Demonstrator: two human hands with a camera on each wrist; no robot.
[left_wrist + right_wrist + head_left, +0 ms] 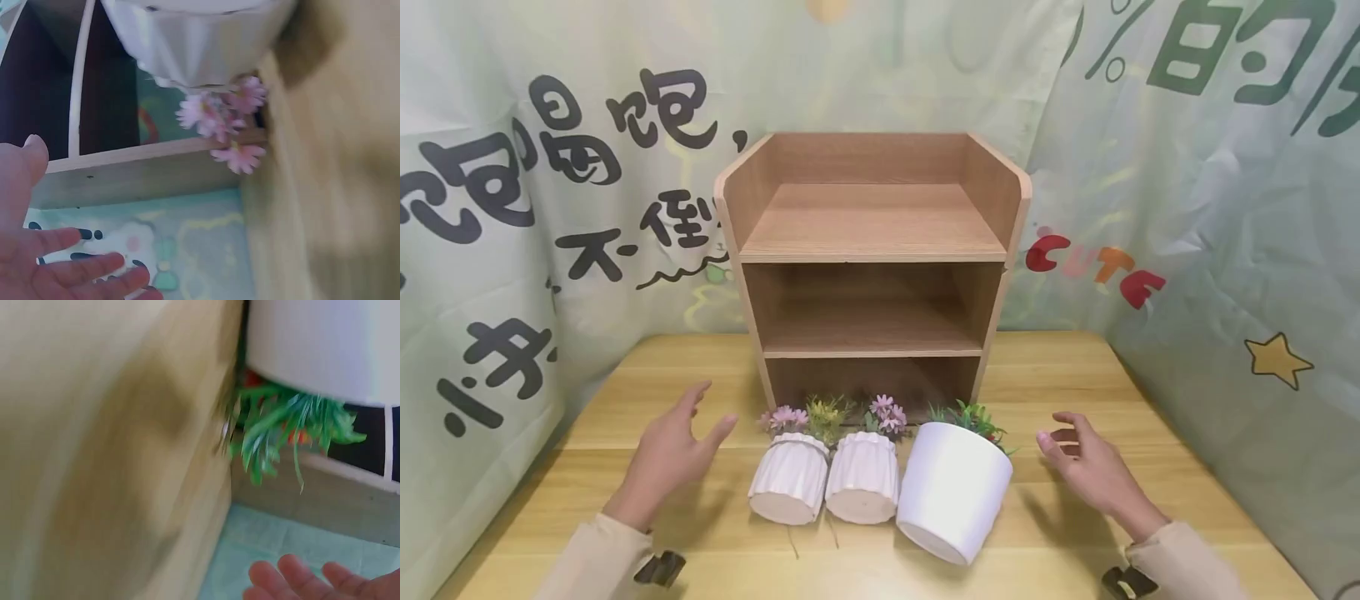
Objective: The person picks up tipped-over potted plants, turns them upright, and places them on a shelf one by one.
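Observation:
Three potted artificial plants lie tipped over on the table, their bases facing me and their foliage pointing away. Two are small ribbed white pots, a left one and a middle one, with pink-purple flowers and some yellowish greenery. On the right lies a bigger smooth white pot holding green leaves with bits of red. My left hand hovers left of the small pots, fingers spread, touching nothing. To the right of the big pot, my right hand is apart from it, fingers loosely bent and holding nothing.
Behind the pots stands a wooden shelf unit with an upper tray and two compartments below. The wooden table extends on both sides. Printed cloth hangs around the back and sides.

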